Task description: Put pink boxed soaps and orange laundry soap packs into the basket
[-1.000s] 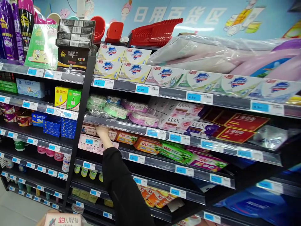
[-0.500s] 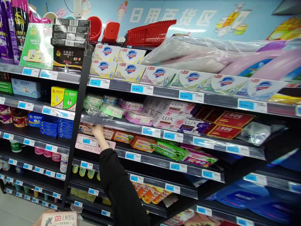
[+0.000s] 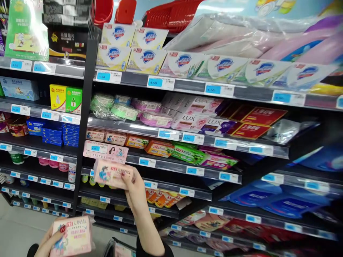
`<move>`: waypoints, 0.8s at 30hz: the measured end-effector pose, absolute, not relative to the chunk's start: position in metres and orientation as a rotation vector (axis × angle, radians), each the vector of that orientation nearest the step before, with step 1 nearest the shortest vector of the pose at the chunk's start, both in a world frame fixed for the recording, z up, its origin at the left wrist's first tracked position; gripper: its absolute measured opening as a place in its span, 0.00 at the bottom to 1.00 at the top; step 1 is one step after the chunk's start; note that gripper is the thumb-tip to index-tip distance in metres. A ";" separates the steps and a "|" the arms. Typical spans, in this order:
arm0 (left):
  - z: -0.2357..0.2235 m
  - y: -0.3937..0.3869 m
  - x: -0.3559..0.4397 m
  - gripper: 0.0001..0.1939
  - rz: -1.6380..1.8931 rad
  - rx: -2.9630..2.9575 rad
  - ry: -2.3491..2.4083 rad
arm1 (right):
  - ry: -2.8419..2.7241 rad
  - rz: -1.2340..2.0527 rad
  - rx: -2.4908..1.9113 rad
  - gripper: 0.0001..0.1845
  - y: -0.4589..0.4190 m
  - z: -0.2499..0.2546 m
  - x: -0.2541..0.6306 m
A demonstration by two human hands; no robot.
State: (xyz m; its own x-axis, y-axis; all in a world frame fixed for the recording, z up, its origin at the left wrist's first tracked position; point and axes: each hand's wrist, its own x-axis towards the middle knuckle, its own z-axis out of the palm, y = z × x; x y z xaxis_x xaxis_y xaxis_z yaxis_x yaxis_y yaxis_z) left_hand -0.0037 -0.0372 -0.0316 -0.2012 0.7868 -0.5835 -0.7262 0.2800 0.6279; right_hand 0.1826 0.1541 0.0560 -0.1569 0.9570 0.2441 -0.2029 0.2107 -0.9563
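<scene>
My right hand (image 3: pixel 136 191) is closed round a pink soap box (image 3: pixel 112 174), held in the air in front of the shelves, below the pink sign (image 3: pixel 105 151) on the shelf edge. My left hand (image 3: pixel 49 241) at the bottom left grips another pink soap box (image 3: pixel 72 235) of the same kind, its printed face toward me. More boxes of this soap (image 3: pixel 104 136) stand on the shelf behind the pink sign.
Dark store shelves (image 3: pixel 160 134) with blue price tags hold soap boxes, Lux bars (image 3: pixel 193 123), green and orange packs (image 3: pixel 171 150) and blue refill bags (image 3: pixel 270 200). A black upright post (image 3: pixel 83 117) divides two shelf bays. Grey floor (image 3: pixel 18 232) shows lower left.
My right hand has drawn back from the shelf and come down toward me, now holding a pink soap box. My left hand and its box have risen further into view.
</scene>
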 end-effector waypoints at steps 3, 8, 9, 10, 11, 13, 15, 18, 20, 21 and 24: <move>-0.022 -0.033 0.008 0.33 1.358 0.134 1.183 | -1.035 1.751 -0.869 0.28 0.106 0.044 0.193; -0.022 -0.028 0.026 0.34 1.304 0.249 1.200 | -0.735 1.937 -0.942 0.26 0.054 0.018 0.200; -0.022 -0.028 0.029 0.35 1.285 0.250 1.197 | -0.720 1.928 -0.942 0.24 0.048 0.014 0.201; -0.023 -0.029 0.031 0.34 1.270 0.250 1.189 | -0.723 1.909 -0.930 0.22 0.043 0.010 0.203; -0.024 -0.029 0.033 0.33 1.260 0.247 1.181 | -0.745 1.880 -0.904 0.20 0.040 0.007 0.204; -0.024 -0.030 0.036 0.31 1.245 0.236 1.166 | -0.844 1.785 -0.805 0.18 0.034 0.002 0.205; -0.024 -0.030 0.037 0.28 1.235 0.226 1.163 | -1.002 1.617 -0.691 0.17 0.030 0.000 0.206; -0.023 -0.031 0.038 0.26 1.230 0.225 1.166 | -1.282 1.294 -0.505 0.15 0.028 0.000 0.211; -0.023 -0.032 0.038 0.30 1.242 0.218 1.170 | -1.507 1.046 -0.368 0.14 0.029 0.003 0.217; -0.023 -0.033 0.039 0.33 1.255 0.205 1.175 | -1.619 0.913 -0.305 0.16 0.030 0.004 0.221; -0.022 -0.035 0.039 0.38 1.289 0.163 1.187 | -1.862 0.615 -0.194 0.22 0.033 0.007 0.232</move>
